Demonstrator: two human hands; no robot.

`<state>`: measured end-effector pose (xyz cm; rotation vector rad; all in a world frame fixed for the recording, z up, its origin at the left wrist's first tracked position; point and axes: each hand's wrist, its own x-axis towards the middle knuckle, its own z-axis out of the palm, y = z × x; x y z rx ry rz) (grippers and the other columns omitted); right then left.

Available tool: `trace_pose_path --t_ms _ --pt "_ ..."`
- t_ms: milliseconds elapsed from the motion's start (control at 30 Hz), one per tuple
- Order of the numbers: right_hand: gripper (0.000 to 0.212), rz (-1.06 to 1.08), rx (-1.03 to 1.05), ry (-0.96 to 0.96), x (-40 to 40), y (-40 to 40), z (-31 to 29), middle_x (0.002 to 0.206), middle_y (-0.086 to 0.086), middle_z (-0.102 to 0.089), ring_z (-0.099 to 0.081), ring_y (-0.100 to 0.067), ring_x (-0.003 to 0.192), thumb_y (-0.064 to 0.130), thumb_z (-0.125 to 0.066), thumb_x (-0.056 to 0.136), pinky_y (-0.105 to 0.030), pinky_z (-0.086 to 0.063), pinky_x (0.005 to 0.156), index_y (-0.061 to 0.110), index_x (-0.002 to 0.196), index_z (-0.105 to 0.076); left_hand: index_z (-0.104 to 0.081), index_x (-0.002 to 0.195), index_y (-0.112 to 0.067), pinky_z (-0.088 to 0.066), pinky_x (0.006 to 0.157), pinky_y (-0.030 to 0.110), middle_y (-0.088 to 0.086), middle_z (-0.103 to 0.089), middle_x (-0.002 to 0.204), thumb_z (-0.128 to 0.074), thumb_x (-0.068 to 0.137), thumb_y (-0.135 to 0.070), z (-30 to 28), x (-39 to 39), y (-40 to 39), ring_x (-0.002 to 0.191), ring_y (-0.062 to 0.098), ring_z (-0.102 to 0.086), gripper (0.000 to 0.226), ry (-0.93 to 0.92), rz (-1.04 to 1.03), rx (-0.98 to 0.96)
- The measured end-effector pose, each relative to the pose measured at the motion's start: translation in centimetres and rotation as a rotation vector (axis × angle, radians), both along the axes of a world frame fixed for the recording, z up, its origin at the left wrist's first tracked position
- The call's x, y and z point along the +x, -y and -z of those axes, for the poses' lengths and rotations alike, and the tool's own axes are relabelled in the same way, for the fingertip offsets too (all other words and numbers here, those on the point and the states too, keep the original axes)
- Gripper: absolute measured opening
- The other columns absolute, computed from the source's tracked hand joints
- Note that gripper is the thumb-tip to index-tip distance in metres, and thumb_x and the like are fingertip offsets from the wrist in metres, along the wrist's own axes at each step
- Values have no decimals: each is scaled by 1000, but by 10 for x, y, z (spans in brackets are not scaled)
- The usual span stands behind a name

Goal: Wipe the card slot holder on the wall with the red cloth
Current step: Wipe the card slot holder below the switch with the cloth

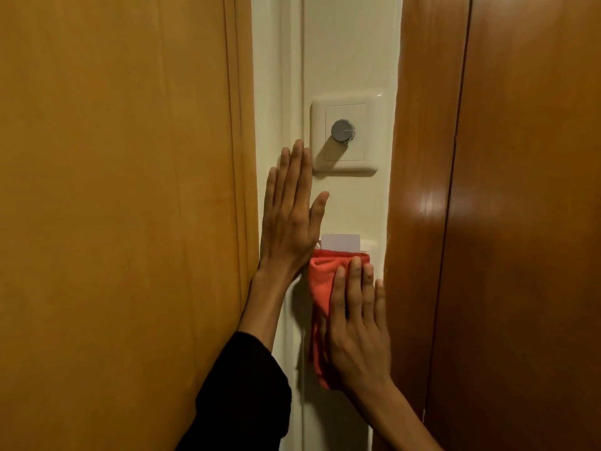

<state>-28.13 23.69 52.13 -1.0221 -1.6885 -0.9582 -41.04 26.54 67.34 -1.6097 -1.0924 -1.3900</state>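
Head view is showing the right hand point(354, 327) pressing the red cloth point(320, 288) flat against the holder point(369, 247) on the wall point(351, 60), fingers point(354, 278) extended and together, not curled around the cloth. The left hand point(289, 219) is resting open-palmed on the wall just left of the holder, gripping nothing. A white card point(340, 241) is sticking up from the slot, just above the cloth's top edge. Risk: an upward stroke is likely to catch the card and lift it out. Since the cloth is only being pinned by pressure, easing off could let it slip down.
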Motion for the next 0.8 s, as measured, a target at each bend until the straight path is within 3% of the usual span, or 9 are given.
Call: trace_pose_path --t_ms 100,267,333,433,533,700,800 --pt "105 39 -22 -64 13 1 -1 168 -27 12 10 -39 158 49 -61 91 -50 6 130 -2 160 1 -12 162 -11 -4 133 39 9 -14 172 -17 109 -40 1 2 -4 162 24 -10 61 -8 -18 21" --pt "69 -101 24 -167 -21 1 -30 169 -21 8 10 -34 159 41 -24 109 -45 5 131 -1 160 -1 -17 161 -9 -4 132 39 12 -20 170 -13 108 -41 -2 0 -8 160 28 -16 62 -5 -25 34" --pt "67 -112 54 -43 -25 0 -21 170 -19 10 10 -33 159 32 -35 107 -46 5 131 0 158 -6 -21 159 -7 -8 131 42 15 -24 168 -13 108 -42 -3 -1 -8 159 31 -20 63 -21 -59 51" --pt "84 -59 61 121 -7 0 5 171 -19 12 8 -33 159 25 -50 95 -49 5 130 0 160 -3 -20 160 -7 -10 131 46 14 -23 169 -17 108 -37 -4 -2 -7 159 30 -19 60 -45 -80 61" --pt "86 -24 50 99 15 2 6 170 -19 12 9 -33 159 36 -44 95 -51 5 130 0 160 1 -16 161 -9 -7 132 46 11 -16 171 -19 108 -34 -4 0 -5 161 27 -13 60 -34 -84 34" --pt "77 -57 69 -83 -5 2 -24 168 -21 -2 8 -33 159 24 -49 100 -48 2 131 -2 158 -7 -20 160 -6 -7 131 46 14 -20 170 -25 106 -31 -5 -2 -7 160 30 -17 60 -39 -95 46" --pt "75 -79 92 44 -14 1 -17 170 -20 3 7 -33 159 20 -47 101 -47 4 131 -1 160 -5 -23 159 -5 -9 130 47 16 -24 168 -25 106 -32 -6 -2 -8 159 32 -20 60 -41 -93 58"
